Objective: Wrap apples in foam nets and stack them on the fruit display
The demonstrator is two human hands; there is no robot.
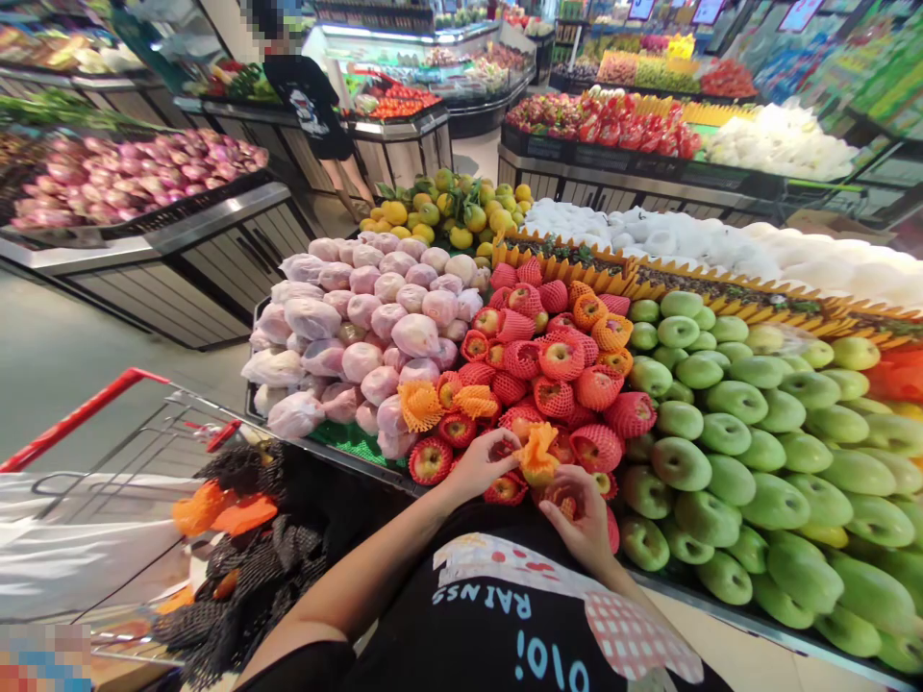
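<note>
My right hand (pixel 583 519) is curled around a red apple (pixel 566 498) low at the front of the apple pile, its fingers partly hiding the fruit. Just to the left, my left hand (pixel 485 463) has thumb and fingers bent together; what they pinch, if anything, is hidden. An orange foam net (pixel 538 454) stands crumpled between both hands, close to the left fingertips. Around them are red apples (pixel 562 356), many in red foam nets. More loose orange foam nets (pixel 421 406) lie on the pile, left of my hands.
Wrapped pale pink fruit (pixel 375 327) fills the left of the stand, green apples (pixel 728 432) the right. A shopping cart (pixel 87 418) with black netting (pixel 252 577) and orange foam stands at my left. A person in black (pixel 310 101) is farther back near other produce stands.
</note>
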